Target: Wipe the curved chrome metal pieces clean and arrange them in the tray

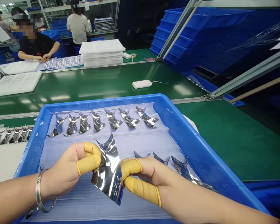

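Observation:
Both my hands hold a curved, mirror-bright metal piece (108, 169) upright above the tray, and it may be film-covered. My left hand (70, 168) pinches its left edge, and my right hand (149, 177) grips its right edge. Yellow rubber finger cots cover several fingers, and a metal bangle (42, 194) circles my left wrist. A row of similar pieces (107, 119) lies ahead of my hands on a pale lavender foam sheet (140, 140). More pieces (175, 166) lie beside my right hand, partly hidden by it.
The blue plastic tray's rim (177, 124) surrounds the foam. More shiny pieces (11, 135) sit on a white sheet left of it. Green workbenches hold a white box (142, 84) and stacked white foam trays (102, 53). A co-worker (37, 46) works beyond, and blue crates (177, 34) stand right.

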`<state>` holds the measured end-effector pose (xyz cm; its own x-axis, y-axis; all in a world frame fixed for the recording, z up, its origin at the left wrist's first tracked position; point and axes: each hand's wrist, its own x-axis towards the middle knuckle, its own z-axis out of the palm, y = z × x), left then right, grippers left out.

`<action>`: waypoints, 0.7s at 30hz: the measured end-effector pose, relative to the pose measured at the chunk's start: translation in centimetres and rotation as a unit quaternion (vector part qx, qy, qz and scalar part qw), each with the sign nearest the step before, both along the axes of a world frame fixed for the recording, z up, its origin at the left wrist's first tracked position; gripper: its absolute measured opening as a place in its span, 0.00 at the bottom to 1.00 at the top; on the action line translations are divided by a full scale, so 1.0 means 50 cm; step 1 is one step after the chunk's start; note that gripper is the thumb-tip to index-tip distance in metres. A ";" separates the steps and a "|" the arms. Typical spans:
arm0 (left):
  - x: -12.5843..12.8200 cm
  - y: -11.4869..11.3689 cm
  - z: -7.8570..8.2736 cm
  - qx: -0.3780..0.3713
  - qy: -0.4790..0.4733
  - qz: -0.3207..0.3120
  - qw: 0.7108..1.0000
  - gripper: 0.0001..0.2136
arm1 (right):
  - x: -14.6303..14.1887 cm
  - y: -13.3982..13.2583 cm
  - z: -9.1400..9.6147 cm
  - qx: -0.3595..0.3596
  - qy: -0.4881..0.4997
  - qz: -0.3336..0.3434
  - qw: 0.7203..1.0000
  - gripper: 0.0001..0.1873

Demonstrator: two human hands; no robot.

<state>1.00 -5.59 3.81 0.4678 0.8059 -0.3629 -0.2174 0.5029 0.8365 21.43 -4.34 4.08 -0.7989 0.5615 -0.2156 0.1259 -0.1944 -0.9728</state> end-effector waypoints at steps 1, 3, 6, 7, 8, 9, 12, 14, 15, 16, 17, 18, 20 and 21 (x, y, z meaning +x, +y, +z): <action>-0.001 0.000 -0.001 0.006 -0.001 -0.003 1.000 0.15 | 0.000 0.000 -0.001 -0.002 -0.003 0.000 1.000 0.13; -0.002 -0.001 -0.003 0.021 -0.001 -0.009 1.000 0.14 | 0.000 0.000 -0.002 -0.005 -0.010 -0.003 1.000 0.13; -0.006 -0.005 -0.006 0.047 0.002 -0.011 0.999 0.13 | 0.001 -0.001 -0.002 0.001 -0.017 -0.006 1.000 0.11; -0.007 -0.006 -0.007 0.057 0.007 -0.013 0.998 0.13 | 0.002 -0.001 -0.002 0.006 -0.021 -0.005 1.000 0.11; -0.009 -0.007 -0.007 0.065 0.014 -0.015 0.998 0.13 | 0.002 -0.002 -0.002 0.014 -0.025 -0.002 1.000 0.10; -0.010 -0.009 -0.008 0.074 0.021 -0.016 0.997 0.13 | 0.003 -0.002 -0.002 0.021 -0.030 0.001 0.999 0.10; -0.012 -0.017 -0.009 0.098 0.038 -0.012 0.994 0.11 | 0.004 -0.003 -0.005 0.036 -0.041 -0.001 0.999 0.11; -0.013 -0.022 -0.008 0.113 0.042 -0.015 0.993 0.08 | 0.004 -0.003 -0.008 0.043 -0.049 -0.005 0.998 0.11; -0.013 -0.025 -0.007 0.120 0.042 -0.021 0.992 0.07 | 0.004 -0.003 -0.008 0.045 -0.052 -0.005 0.998 0.11; -0.012 -0.027 -0.005 0.127 0.042 -0.029 0.991 0.06 | 0.004 -0.002 -0.008 0.046 -0.054 -0.003 0.997 0.11; -0.012 -0.028 -0.003 0.136 0.041 -0.040 0.989 0.06 | 0.004 -0.002 -0.008 0.045 -0.055 -0.001 0.997 0.11; -0.011 -0.028 0.000 0.151 0.042 -0.049 0.986 0.06 | 0.004 -0.002 -0.007 0.046 -0.055 0.002 0.997 0.11; -0.008 -0.027 0.006 0.200 0.060 -0.068 0.976 0.05 | 0.002 -0.002 -0.004 0.047 -0.051 0.003 0.998 0.10; -0.007 -0.026 0.009 0.231 0.073 -0.079 0.967 0.05 | 0.002 -0.003 -0.003 0.047 -0.048 0.004 0.998 0.10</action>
<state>0.64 -6.87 4.24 0.5692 0.8205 -0.0530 -0.0306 0.0856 0.9959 21.52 -4.48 3.93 -0.7809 0.5774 -0.2383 0.2211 -0.1012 -0.9700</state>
